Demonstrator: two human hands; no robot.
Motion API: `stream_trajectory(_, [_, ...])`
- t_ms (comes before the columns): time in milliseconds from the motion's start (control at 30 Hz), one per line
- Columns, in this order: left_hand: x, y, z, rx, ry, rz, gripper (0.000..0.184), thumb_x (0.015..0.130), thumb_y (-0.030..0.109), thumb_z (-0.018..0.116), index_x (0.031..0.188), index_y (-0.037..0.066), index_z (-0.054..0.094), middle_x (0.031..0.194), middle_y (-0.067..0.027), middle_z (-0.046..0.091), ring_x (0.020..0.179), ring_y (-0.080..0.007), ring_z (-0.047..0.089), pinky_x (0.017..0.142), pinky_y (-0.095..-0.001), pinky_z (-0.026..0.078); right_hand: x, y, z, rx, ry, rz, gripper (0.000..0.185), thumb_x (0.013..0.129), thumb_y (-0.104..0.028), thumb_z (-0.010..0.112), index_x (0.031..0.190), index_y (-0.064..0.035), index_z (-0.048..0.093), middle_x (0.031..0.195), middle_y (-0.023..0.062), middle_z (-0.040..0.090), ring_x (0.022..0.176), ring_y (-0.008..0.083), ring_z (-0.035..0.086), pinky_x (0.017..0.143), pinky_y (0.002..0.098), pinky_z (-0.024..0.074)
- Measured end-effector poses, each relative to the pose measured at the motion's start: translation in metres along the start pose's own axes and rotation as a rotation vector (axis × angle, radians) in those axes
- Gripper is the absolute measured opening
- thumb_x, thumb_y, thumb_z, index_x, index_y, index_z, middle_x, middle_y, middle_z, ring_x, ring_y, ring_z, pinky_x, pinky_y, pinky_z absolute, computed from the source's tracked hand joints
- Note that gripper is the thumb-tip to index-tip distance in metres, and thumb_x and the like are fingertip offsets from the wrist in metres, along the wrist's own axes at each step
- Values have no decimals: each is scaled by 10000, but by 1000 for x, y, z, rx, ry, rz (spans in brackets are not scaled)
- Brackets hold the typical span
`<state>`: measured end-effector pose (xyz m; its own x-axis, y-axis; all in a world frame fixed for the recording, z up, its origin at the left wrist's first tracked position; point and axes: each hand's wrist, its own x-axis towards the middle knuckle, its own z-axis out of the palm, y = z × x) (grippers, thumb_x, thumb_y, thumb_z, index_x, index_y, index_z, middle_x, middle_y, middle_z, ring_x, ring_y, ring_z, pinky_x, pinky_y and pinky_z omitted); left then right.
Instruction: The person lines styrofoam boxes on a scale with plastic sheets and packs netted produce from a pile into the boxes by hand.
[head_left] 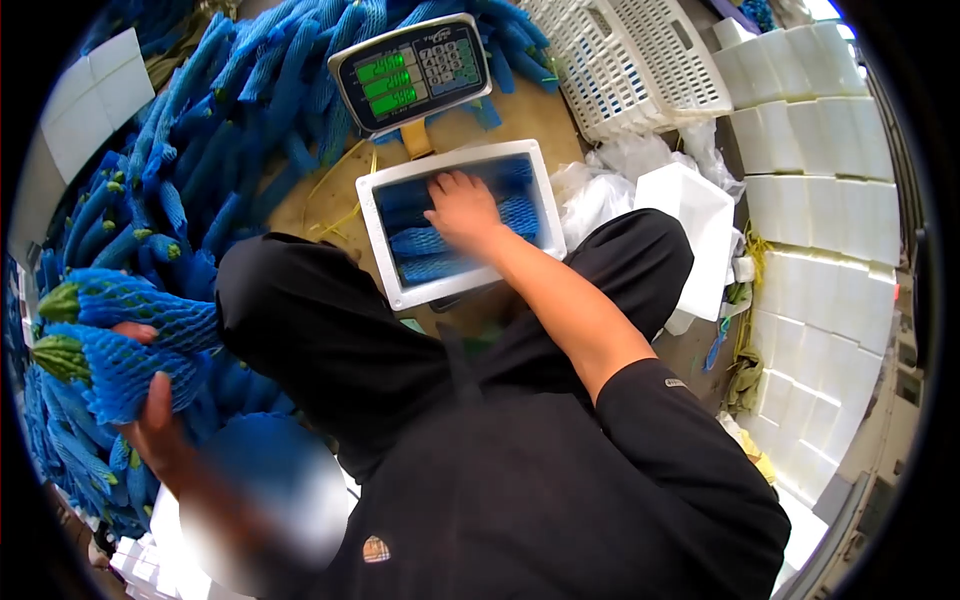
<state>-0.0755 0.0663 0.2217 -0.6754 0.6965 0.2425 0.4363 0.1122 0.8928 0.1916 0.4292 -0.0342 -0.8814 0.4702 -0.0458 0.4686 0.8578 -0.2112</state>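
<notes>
My right hand (465, 212) reaches into a white foam box (382, 262), its fingers spread over blue-netted vegetables (425, 243) lying side by side inside. The box stands between my knees, just below a scale display (412, 75) with green lit digits. At the far left, my left hand (152, 405) is closed around two green vegetables in blue foam nets (135, 350), whose green ends stick out to the left. Part of the left forearm is blurred.
A big heap of blue-netted vegetables (190, 130) curves along the left and top. A white plastic basket (640, 70) is at the upper right, above clear plastic bags (600, 195) and another white foam box (690, 215). White foam boxes (815, 220) are stacked at the right.
</notes>
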Motion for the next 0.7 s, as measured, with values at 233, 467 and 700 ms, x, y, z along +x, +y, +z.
stream_trajectory(233, [100, 103, 30, -107, -265, 425, 623, 862, 311, 715, 1417, 86, 546, 1356, -208, 628, 1245, -396, 587, 1086, -511, 437, 41, 0, -113, 935, -353, 31, 634, 1018, -513, 613, 1444, -44, 602, 1498, 159, 571, 1373, 322, 551, 1159, 431, 428])
stream_trajectory(467, [133, 54, 175, -776, -447, 72, 576, 904, 321, 664, 1378, 12, 555, 1503, -247, 507, 1400, -392, 499, 1181, -500, 421, 31, -60, -236, 1385, 9, -402, 881, 937, -520, 753, 1555, -8, 392, 1354, 192, 621, 1276, 269, 608, 1111, 419, 487])
stream_trajectory(700, [117, -5, 210, -925, 186, -386, 408, 958, 287, 627, 1234, -13, 603, 1437, -233, 610, 1313, -341, 621, 1146, -479, 482, 5, 39, -88, 405, -81, -115, 579, 823, -278, 782, 1366, -154, 621, 1296, 166, 660, 1202, 381, 638, 1001, 442, 526])
